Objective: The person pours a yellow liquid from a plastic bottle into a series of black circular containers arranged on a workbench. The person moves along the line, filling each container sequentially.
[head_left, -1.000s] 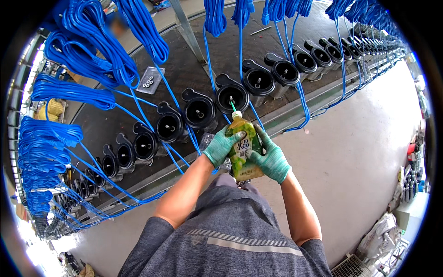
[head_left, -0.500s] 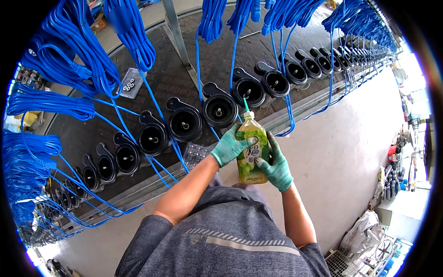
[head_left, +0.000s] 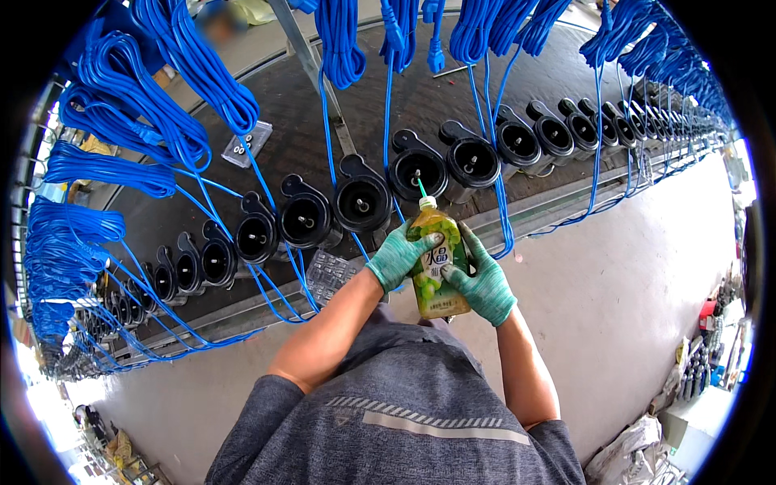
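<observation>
Between both hands I hold a clear plastic bottle (head_left: pixel 437 297) with a green label, a pale cap and a thin green nozzle, tilted so its tip points away from me. My left hand (head_left: pixel 402 256), in a green glove, is closed round its left side. From the right, my gloved right hand (head_left: pixel 485 284) grips it too. The nozzle tip reaches over a round black housing (head_left: pixel 400 184) with a metal shaft in its middle. Just left of that stands another black housing (head_left: pixel 343 218), and one more housing (head_left: pixel 495 162) is to the right.
Similar black cups run in a row along the dark bench (head_left: pixel 275 105). Bundled blue cables (head_left: pixel 339 44) hang above, their leads dropping past the bench edge. A clear tray (head_left: pixel 327 275) lies by my left forearm; a small clear tray (head_left: pixel 246 145) with rings lies farther back.
The view has shifted, so the row of housings sits further left in it. Both hands still hold the bottle, its nozzle still at the same housing.
</observation>
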Action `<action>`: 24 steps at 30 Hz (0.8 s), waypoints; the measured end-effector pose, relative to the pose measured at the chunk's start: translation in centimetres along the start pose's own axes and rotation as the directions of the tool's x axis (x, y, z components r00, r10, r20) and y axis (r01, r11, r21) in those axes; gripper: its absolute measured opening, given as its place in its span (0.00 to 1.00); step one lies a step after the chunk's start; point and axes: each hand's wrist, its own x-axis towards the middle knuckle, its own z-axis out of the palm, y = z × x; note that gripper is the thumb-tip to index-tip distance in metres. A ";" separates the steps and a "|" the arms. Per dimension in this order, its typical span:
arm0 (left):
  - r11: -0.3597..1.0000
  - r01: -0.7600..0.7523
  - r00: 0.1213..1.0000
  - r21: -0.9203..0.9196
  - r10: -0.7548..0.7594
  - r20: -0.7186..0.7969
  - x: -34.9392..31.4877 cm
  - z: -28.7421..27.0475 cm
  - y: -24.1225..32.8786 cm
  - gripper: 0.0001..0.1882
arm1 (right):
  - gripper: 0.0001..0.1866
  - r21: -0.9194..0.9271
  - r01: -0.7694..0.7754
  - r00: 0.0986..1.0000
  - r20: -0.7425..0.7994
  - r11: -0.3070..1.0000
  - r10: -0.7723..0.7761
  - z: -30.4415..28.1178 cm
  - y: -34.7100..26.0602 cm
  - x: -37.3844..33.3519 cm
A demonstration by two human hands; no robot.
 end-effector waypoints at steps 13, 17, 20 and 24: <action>0.989 -0.074 0.997 0.125 0.073 0.012 3.8 5.1 -1.0 0.30 | 0.49 0.102 0.113 0.993 0.026 0.988 -0.116 -6.6 1.8 -0.1; 0.974 -0.031 1.000 0.222 0.029 0.009 5.3 8.1 -0.4 0.30 | 0.49 0.049 0.113 0.993 -0.021 0.992 -0.112 -9.3 1.5 -0.3; 0.986 -0.025 1.000 0.166 0.023 0.014 5.8 9.9 -0.4 0.26 | 0.49 0.043 0.099 0.995 -0.029 0.994 -0.098 -10.8 1.6 0.1; 0.991 -0.037 0.999 0.130 0.035 0.016 6.6 10.2 -1.0 0.24 | 0.48 0.094 0.097 0.995 -0.007 0.991 -0.097 -11.7 1.3 0.9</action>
